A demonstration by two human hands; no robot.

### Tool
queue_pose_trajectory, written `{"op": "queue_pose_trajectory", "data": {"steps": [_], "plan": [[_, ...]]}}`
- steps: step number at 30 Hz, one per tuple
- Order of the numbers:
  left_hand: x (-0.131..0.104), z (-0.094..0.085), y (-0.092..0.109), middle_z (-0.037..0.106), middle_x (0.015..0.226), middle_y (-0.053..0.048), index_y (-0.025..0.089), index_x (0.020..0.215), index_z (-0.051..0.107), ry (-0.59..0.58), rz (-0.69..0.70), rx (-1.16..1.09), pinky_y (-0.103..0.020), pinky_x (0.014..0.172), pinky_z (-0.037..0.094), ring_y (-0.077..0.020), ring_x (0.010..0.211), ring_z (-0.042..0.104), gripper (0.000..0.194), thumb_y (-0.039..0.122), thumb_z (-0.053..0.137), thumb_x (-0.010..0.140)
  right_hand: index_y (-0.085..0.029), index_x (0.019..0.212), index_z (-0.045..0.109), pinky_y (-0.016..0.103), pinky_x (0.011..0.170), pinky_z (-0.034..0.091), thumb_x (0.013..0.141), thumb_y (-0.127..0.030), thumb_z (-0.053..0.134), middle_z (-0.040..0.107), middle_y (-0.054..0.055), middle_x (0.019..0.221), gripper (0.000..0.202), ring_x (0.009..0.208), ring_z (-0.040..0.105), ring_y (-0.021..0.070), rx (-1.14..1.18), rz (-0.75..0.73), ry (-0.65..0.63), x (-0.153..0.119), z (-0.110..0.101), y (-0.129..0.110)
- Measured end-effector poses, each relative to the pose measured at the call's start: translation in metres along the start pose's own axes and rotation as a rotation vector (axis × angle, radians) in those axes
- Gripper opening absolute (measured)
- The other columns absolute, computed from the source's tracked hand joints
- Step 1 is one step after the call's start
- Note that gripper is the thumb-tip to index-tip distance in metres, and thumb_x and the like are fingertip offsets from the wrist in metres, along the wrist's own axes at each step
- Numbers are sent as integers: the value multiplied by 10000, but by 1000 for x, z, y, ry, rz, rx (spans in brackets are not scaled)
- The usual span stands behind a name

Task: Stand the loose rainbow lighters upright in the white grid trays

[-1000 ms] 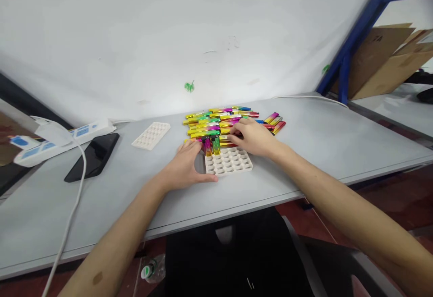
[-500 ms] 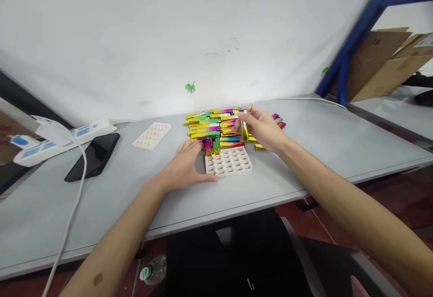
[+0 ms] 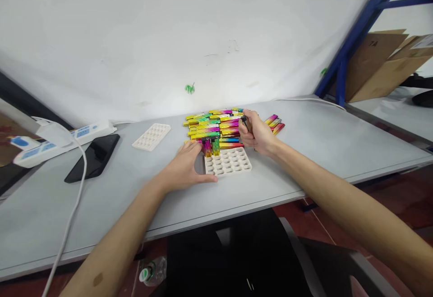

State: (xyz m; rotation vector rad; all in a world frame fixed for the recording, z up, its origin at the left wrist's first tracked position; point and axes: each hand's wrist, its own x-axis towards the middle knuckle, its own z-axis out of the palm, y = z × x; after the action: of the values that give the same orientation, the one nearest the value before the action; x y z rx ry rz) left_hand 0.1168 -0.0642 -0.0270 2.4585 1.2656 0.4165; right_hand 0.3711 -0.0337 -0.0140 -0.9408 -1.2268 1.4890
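A white tray [image 3: 233, 164] with rows of slots lies in front of me. Two shiny lighters, a purple-and-yellow one [image 3: 207, 148] and a green-and-yellow one [image 3: 216, 147], stand upright in its far left slots. My left hand [image 3: 189, 164] grips the tray's left side, thumb along the near corner and fingertips beside the purple lighter. Above the tray's far right part, my right hand [image 3: 255, 131] is closed around a lighter [image 3: 247, 123]; its black top shows and the fingers hide most of its body. Behind the tray lies a pile of metallic lighters [image 3: 204, 128].
Another white tray [image 3: 152, 136] lies to the left. Farther left are a black phone [image 3: 93, 157] and a power strip [image 3: 84, 131] with a white cable [image 3: 79, 189]. A wall stands behind the table. Cardboard boxes [image 3: 379, 62] sit at the right beyond a blue frame [image 3: 352, 40].
My right hand has turned and closed further around the lighter, so its black top now shows instead of its shiny body. My left hand and the tray have stayed in place.
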Motion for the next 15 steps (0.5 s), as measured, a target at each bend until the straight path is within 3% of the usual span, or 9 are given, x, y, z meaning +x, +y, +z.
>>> {"op": "queue_pose_trajectory", "data": {"steps": [3, 7, 12, 15], "plan": [[0, 0, 0, 570, 1243, -140, 200, 1131, 535, -9, -5, 10, -527, 1021, 426, -367, 1188, 493, 748, 749, 747, 669, -221, 541, 360, 253, 402, 87, 968, -572, 425, 224, -75, 444, 557, 384, 117, 68, 22, -19, 9, -1, 2, 0], [0, 0, 0, 563, 1263, -138, 205, 1160, 521, -13, 8, 10, -527, 1044, 415, -361, 1204, 482, 755, 745, 744, 682, -218, 632, 442, 242, 401, 139, 942, -681, 427, 272, -82, 486, 558, 402, 144, 69, 52, -57, -9, 0, 1, 1], [0, 0, 0, 561, 1277, -143, 206, 1184, 522, -18, 17, 16, -541, 1054, 406, -364, 1207, 483, 764, 745, 738, 688, -230, 850, 501, 226, 437, 350, 893, -648, 599, 493, -59, 658, 431, 483, 419, 88, 53, -87, 17, -1, 3, 2], [0, 0, 0, 571, 1253, -137, 209, 1160, 532, -4, 15, 18, -538, 1035, 421, -360, 1184, 497, 746, 746, 737, 685, -264, 864, 407, 204, 429, 336, 842, -600, 716, 511, -84, 684, 457, 495, 440, 88, 88, -71, -26, -4, 6, 1]]}}
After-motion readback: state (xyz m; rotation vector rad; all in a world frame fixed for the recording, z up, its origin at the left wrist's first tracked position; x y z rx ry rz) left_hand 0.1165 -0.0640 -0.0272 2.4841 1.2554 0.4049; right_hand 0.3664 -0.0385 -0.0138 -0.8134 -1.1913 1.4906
